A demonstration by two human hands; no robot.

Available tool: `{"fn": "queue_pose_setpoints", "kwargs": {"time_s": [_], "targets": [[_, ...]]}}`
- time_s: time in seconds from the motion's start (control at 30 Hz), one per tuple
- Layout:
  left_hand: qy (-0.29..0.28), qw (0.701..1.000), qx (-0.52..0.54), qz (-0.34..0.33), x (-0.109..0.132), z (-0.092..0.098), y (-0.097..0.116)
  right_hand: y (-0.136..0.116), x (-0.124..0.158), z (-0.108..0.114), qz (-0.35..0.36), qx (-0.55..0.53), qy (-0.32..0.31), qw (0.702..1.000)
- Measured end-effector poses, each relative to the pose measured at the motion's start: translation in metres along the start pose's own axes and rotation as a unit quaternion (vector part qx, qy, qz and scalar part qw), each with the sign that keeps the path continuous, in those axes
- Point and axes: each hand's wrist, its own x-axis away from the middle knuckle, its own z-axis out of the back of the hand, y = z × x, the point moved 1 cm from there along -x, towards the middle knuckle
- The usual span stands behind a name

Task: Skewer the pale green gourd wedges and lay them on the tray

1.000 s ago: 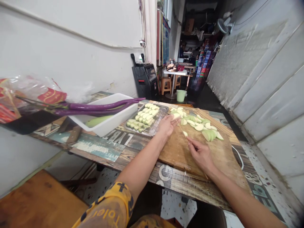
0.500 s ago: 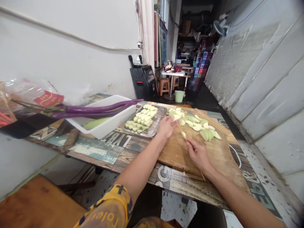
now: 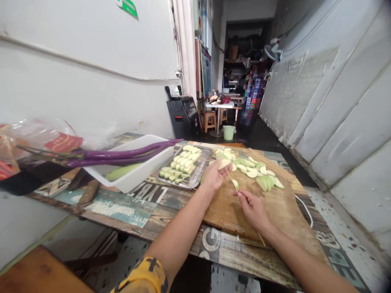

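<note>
One view, the head camera's, has tipped: the whole scene sits lower than half a second ago, and a green sign [image 3: 127,7] has entered at the upper left. Between the hands little has altered. The right hand [image 3: 253,207], right of the centre, now grips slightly farther below the small slice [image 3: 235,184] than it did; whether that piece is threaded or merely behind the stick is too blurred to tell. For the work, this leaves the skewer [image 3: 231,179] meeting the large slice [image 3: 224,164] near the middle of the frame; how deep the point goes cannot be told.

The left forearm rises from the bottom centre, its hand turned partly palm up, fingers closed around the large slice. The right forearm reaches in from the lower right, thumb and forefinger pinched narrow on the skewer, whose lower end slants out below the palm, over the chopping board [image 3: 226,211].
</note>
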Motion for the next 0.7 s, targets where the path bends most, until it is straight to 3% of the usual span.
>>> {"fn": "queue_pose_setpoints", "kwargs": {"time_s": [0.17, 0.7], "targets": [[-0.026, 0.999, -0.005, 0.039, -0.001, 0.002, 0.001, 0.001, -0.001, 0.001, -0.003, -0.020, -0.003, 1.000], [-0.012, 1.000, -0.005, 0.011, 0.013, -0.007, -0.007, 0.007, 0.003, -0.007, -0.020, -0.062, -0.011, 0.998]]}}
